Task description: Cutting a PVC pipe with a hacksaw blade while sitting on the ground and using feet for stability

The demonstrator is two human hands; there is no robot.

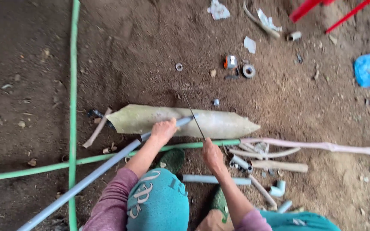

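I clench my left hand point(163, 130) on the grey pipe point(86, 182), steadying it over the slab point(219, 123); right hand point(212, 154) grips the hacksaw blade point(193, 117).

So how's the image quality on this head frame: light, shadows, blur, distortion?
Head view: soft, even daylight, no hard shadows or glare on the dirt ground. Slight softness overall; the thin saw blade in the right hand looks faint, and the left hand on the grey pipe is a bit smeared. The green hose bows slightly, hinting at wide-angle distortion.

Hands point(164, 129) on grey pipe point(86, 182)
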